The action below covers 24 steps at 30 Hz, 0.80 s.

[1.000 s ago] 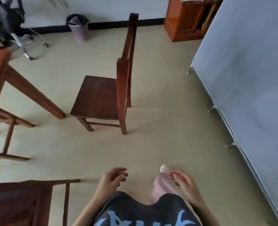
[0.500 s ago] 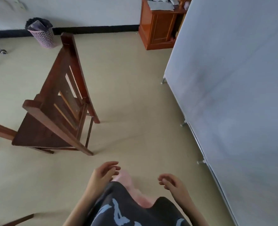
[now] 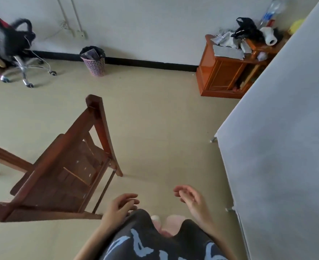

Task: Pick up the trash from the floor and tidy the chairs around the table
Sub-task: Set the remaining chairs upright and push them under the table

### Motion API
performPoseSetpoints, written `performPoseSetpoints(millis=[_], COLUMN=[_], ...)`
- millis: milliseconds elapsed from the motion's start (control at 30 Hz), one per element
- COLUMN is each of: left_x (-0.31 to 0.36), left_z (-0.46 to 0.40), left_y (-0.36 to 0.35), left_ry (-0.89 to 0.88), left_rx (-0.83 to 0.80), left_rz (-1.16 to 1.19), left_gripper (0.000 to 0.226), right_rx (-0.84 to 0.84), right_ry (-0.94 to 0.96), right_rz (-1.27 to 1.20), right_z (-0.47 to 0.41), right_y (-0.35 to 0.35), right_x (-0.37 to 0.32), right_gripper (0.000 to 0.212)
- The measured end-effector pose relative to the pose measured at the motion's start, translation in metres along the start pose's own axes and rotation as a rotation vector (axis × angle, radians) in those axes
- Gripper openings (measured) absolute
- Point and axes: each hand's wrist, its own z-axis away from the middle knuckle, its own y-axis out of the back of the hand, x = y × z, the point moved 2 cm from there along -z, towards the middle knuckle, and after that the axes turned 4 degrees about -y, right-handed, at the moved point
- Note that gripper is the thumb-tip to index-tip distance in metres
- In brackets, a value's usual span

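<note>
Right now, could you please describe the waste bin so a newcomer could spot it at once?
Follow the far white wall to its black skirting. The pink perforated plastic basket stands there, between the wheeled office chair and the orange wooden cabinet. Only it has a dark liner.

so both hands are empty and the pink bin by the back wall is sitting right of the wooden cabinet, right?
Not quite. In the head view both the left hand and the right hand are empty, and the pink bin is by the back wall, but it sits left of the wooden cabinet, not right of it.
</note>
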Motion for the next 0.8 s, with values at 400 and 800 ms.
performPoseSetpoints(millis=[400,800], left_x=[0.094,0.097], left_z=[-0.053,-0.021], left_y=[0.035,0.122], left_ry=[-0.121,0.041], left_rx=[0.632,1.363], left_rz=[0.098,-0.677], left_gripper=[0.025,0.061], right_rx=[-0.583,-0.891], right_ry=[0.144,1.616], right_rz=[0.432,0.936], right_z=[-0.18,-0.16], right_y=[-0.06,-0.25], right_x=[-0.124,-0.246], right_gripper=[0.024,0.057])
